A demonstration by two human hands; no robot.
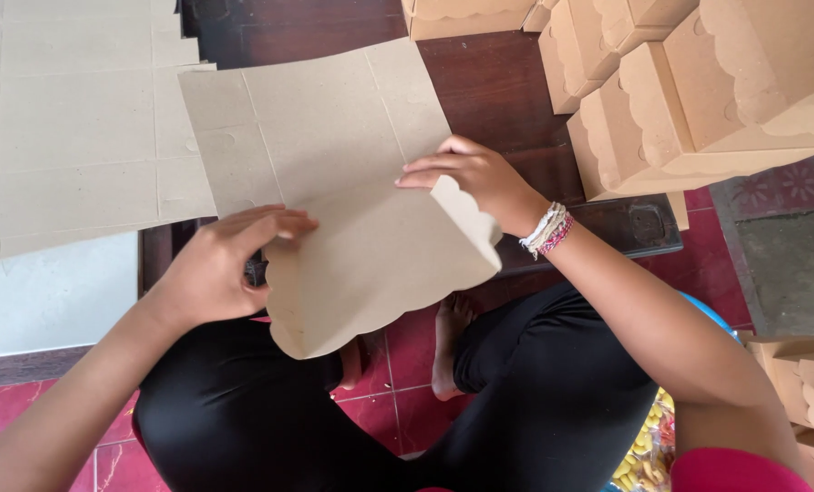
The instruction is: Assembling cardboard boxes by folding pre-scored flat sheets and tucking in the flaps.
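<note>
Folded brown boxes [699, 100] stacked top right; flat cardboard sheets [61, 128] left; snack bag [649, 446].

Flat brown scallop-edged cardboard box blank [334, 191], partly folded, overhanging the table edge.

I have one view only, from the camera on the wearer's head, tipped steeply down over the lap and close enough that both forearms run out of frame at 5 and 7 o'clock. It faces forward across the dark wooden table [507, 91], whose far side leaves the frame at 12 o'clock, with the red tiled floor [398, 401] filling the near edge at 6 o'clock. No second view overlaps it.
</note>
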